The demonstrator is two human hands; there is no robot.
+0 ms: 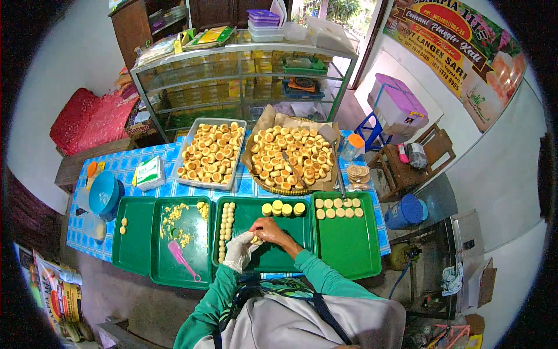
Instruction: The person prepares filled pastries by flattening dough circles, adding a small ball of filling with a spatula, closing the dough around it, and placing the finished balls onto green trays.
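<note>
- My left hand (239, 250), in a white glove, had its grip curled narrow around a small piece of pale yellow dough (256, 239); how tightly the fingers closed I could not tell.
- My right hand (272, 230), bare, met the left over the same piece, its grip pinched close on the dough from above.
- The dough itself was mostly hidden between the two hands; only a small yellowish bit showed, held just above the middle green tray (290, 256).
- On that tray, a column of small pale dough balls (225, 228) ran along the left edge, just beside my gloved hand.
- At the tray's far edge stood a row of yellow filled rounds (283, 208), well apart from my hands.
- The right green tray (349, 250) carried a row of paler flat discs (339, 208) along its far side.
- The left green tray (186, 273) held scattered yellow crumbs (177, 221) and a pink scraper (183, 259).
- Farther back on the blue checked worktop (125, 166) I saw a metal pan (210, 152) and a paper-lined basket (290, 154), both filled with baked golden pastries.
- A blue bowl (104, 192) sat at the worktop's left end.
</note>
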